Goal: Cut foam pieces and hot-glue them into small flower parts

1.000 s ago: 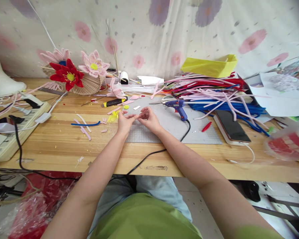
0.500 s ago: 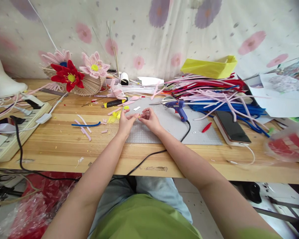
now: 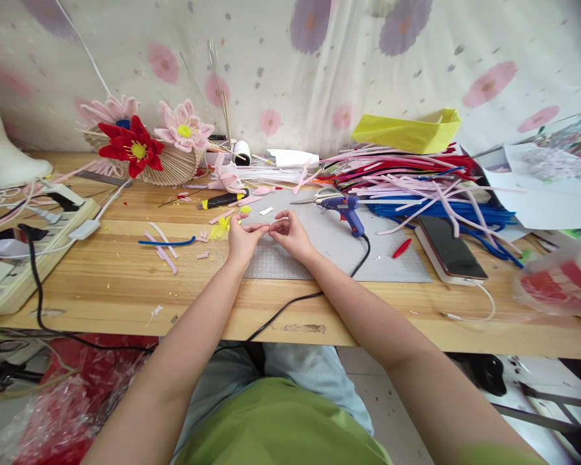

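My left hand [image 3: 244, 239] and my right hand [image 3: 292, 234] meet fingertip to fingertip over the left part of the grey cutting mat [image 3: 392, 266]. Both are closed in a pinch. Whatever lies between the fingertips is too small and too covered to make out. Yellow scraps [image 3: 219, 229] lie just left of my left hand, with a small yellow disc [image 3: 244, 209] behind it. A white strip [image 3: 266, 210] rests on the mat beyond my fingers. To the right of my right hand is a blue glue gun [image 3: 343, 208], lying beside scissors [image 3: 314, 196].
Pipe cleaners [image 3: 411, 174] in several colours are heaped at the back right. A phone [image 3: 452, 248] lies at the right. Fluffy flowers [image 3: 138, 150] stand at the back left, near a power strip [image 3: 39, 258]. The glue gun's black cord [image 3: 290, 301] crosses the table's front.
My fingertips have shifted very slightly against each other, and the tiny yellowish spot between them no longer shows. Everything else on the table stays put.
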`<control>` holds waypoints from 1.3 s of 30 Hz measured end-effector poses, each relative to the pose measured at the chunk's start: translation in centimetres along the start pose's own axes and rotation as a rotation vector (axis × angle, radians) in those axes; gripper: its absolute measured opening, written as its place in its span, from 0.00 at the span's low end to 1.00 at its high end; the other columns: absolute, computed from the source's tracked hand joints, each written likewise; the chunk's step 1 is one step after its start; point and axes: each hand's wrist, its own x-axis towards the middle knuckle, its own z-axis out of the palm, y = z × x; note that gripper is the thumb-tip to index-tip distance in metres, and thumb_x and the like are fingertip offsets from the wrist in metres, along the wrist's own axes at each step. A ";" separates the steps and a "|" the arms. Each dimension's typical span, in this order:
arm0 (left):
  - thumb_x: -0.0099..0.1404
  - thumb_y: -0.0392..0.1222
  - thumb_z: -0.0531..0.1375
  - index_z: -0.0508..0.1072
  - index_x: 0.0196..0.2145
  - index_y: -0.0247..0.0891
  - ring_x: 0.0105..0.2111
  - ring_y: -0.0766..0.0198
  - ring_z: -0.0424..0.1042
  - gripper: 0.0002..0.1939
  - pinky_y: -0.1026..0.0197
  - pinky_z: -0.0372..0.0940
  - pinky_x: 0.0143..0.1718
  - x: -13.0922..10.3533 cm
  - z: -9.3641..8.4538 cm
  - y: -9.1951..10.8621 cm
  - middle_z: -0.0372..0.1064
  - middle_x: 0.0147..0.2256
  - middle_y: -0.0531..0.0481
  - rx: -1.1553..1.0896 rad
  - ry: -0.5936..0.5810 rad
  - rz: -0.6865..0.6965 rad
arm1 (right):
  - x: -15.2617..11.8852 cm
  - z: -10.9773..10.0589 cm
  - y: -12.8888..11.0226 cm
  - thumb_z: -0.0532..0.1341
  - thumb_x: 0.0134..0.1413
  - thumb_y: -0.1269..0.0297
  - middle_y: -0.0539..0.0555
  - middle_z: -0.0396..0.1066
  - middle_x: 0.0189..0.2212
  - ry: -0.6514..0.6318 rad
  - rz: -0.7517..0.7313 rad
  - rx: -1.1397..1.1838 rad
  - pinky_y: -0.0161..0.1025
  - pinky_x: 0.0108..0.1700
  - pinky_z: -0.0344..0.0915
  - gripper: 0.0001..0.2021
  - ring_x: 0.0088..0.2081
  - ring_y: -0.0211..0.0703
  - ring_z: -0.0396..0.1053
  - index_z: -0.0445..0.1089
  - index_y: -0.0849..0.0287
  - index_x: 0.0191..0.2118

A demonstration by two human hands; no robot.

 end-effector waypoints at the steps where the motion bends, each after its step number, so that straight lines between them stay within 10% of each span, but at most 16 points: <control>1: 0.45 0.31 0.67 0.57 0.40 0.41 0.31 0.62 0.75 0.28 0.54 0.66 0.46 0.0 0.0 0.0 0.72 0.26 0.54 0.003 -0.004 0.000 | 0.0 0.0 0.0 0.63 0.38 0.61 0.45 0.70 0.27 -0.002 0.001 -0.006 0.40 0.37 0.63 0.20 0.28 0.36 0.68 0.54 0.53 0.37; 33: 0.42 0.33 0.67 0.59 0.42 0.39 0.29 0.64 0.73 0.31 0.59 0.65 0.40 0.0 -0.4 0.5 0.71 0.26 0.54 0.061 -0.018 -0.056 | 0.5 -0.5 -0.2 0.68 0.29 0.61 0.44 0.70 0.25 -0.002 0.148 0.166 0.39 0.37 0.64 0.23 0.28 0.35 0.68 0.57 0.54 0.34; 39: 0.42 0.32 0.67 0.59 0.39 0.39 0.32 0.65 0.74 0.28 0.57 0.64 0.44 0.9 -0.9 0.3 0.72 0.27 0.54 -0.014 0.054 -0.110 | 0.2 -6.5 -4.4 0.69 0.31 0.63 0.47 0.68 0.24 -0.131 0.135 -0.179 0.38 0.32 0.63 0.16 0.27 0.36 0.67 0.63 0.58 0.28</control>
